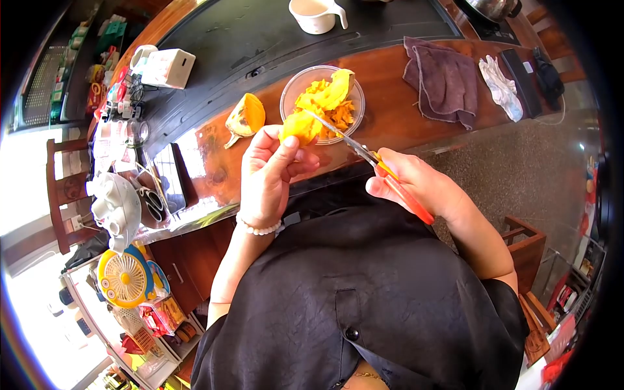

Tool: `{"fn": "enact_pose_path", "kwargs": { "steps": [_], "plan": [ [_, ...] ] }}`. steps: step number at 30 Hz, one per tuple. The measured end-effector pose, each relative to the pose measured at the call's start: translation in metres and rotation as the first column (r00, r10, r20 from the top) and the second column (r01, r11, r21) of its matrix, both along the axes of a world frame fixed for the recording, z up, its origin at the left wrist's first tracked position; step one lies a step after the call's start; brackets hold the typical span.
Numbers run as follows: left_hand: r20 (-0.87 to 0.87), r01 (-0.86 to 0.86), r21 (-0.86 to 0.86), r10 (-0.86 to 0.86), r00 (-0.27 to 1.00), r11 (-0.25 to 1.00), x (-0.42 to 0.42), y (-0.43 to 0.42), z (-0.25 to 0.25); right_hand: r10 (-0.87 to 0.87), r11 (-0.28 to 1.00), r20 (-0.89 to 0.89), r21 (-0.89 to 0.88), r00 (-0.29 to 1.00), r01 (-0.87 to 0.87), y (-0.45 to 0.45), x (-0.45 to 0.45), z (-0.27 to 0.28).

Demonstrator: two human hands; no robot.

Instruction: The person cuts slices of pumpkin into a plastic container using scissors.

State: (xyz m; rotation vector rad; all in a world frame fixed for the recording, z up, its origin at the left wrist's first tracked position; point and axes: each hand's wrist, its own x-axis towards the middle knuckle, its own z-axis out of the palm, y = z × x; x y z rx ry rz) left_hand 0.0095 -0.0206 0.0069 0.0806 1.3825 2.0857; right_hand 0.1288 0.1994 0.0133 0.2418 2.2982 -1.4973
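Observation:
My left hand point(276, 159) pinches a yellow-orange piece of pumpkin point(301, 128) between thumb and fingers, over the near left rim of a clear round bowl point(286, 97). Orange pumpkin pieces point(325, 97) fill that bowl, one large slice leaning up at its far side. In my right hand point(406, 179) are scissors point(356, 147) with orange-red handles. Their blades point up and left, and the tips reach the held piece. Whether the blades are parted there is too small to tell. Left of the bowl, a stemmed wedge of pumpkin point(247, 117) lies on the wooden table.
A white measuring cup point(316, 16) stands beyond the bowl on the dark tabletop. To the right lie a brown towel point(445, 81) and a white glove-like cloth point(500, 88). At left are a white box point(168, 69), a tablet point(172, 177) and a yellow fan point(125, 278).

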Motion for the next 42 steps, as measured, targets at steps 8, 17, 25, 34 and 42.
{"fn": "enact_pose_path", "kwargs": {
  "steps": [8, 17, 25, 34, 42],
  "plan": [
    [0.016, 0.04, -0.036, -0.04, 0.999, 0.999, -0.004, -0.002, 0.001, -0.055, 0.998, 0.01, -0.037, 0.998, 0.056, -0.002, 0.0, 0.007],
    [-0.003, 0.008, -0.061, -0.008, 1.0, 0.998, -0.004, -0.001, -0.001, -0.069, 0.997, -0.025, 0.041, 0.997, 0.07, -0.005, 0.0, 0.007],
    [-0.044, 0.084, -0.119, -0.09, 0.995, 0.989, 0.001, 0.002, 0.002, -0.079, 0.995, 0.001, 0.059, 0.997, 0.079, -0.004, -0.001, 0.006],
    [-0.05, 0.029, -0.128, -0.036, 0.998, 0.991, -0.002, 0.003, 0.005, -0.064, 0.994, -0.002, 0.089, 0.998, 0.064, -0.002, -0.001, 0.006],
    [-0.189, 0.021, -0.236, -0.067, 0.98, 0.972, -0.001, 0.0, 0.009, -0.035, 0.923, -0.272, 0.359, 0.962, 0.135, -0.008, 0.008, 0.006]
  ]
}}
